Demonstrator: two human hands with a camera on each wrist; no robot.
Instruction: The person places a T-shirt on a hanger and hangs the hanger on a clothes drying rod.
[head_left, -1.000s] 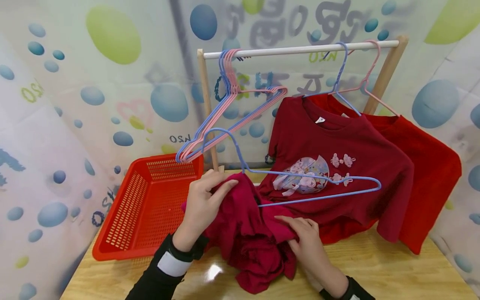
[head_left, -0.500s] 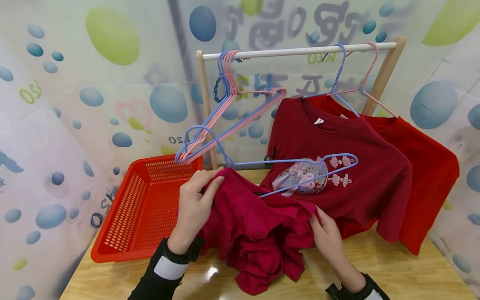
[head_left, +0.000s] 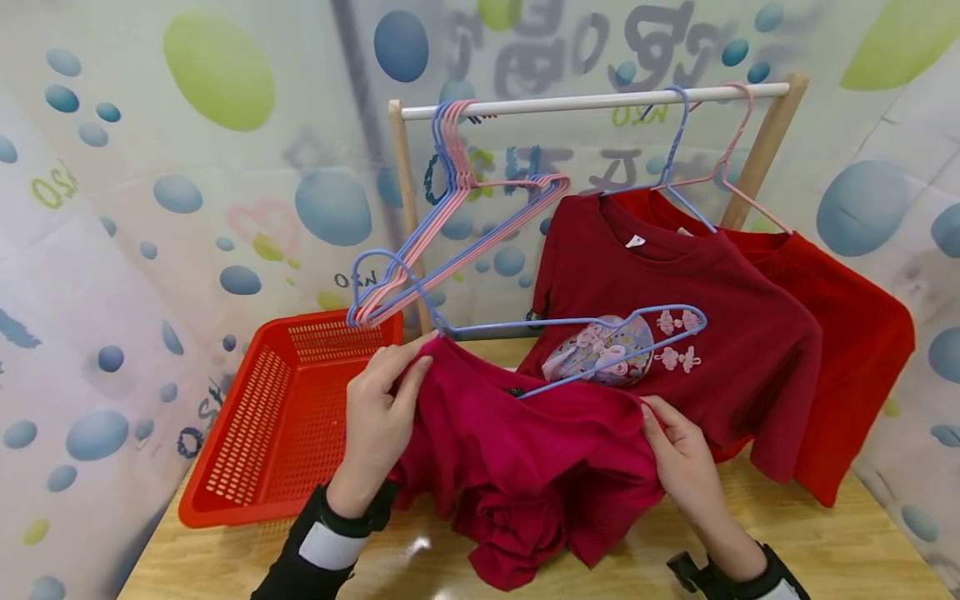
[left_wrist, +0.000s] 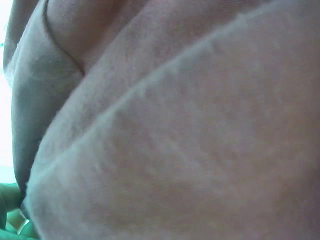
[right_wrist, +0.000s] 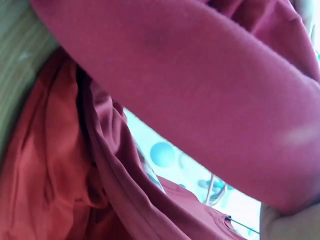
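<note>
A crumpled magenta garment [head_left: 517, 442] is spread between both hands above the table. My left hand [head_left: 377, 412] pinches its upper left edge between thumb and fingers, just below the hook of a blue hanger [head_left: 525, 323]. The hanger's left part is hidden inside the cloth; its right arm sticks out past the neck opening. My right hand [head_left: 686, 458] pinches the garment's edge on the right, below the hanger's free end. Close-up cloth [left_wrist: 190, 130] fills the left wrist view. In the right wrist view, a taut fold of the garment [right_wrist: 200, 95] runs to the hand at the lower right.
Behind stands a rack with a white rail [head_left: 592, 102]. Several blue and pink hangers [head_left: 457, 192] hang at its left. A dark red T-shirt [head_left: 675, 275] and a bright red top [head_left: 847, 333] hang at its right. A red plastic basket [head_left: 247, 417] sits on the wooden table [head_left: 810, 542].
My right hand has taken the garment's edge and moved right, stretching the cloth open. My left hand has shifted slightly left, and the hanger has moved left and tipped up with it.
</note>
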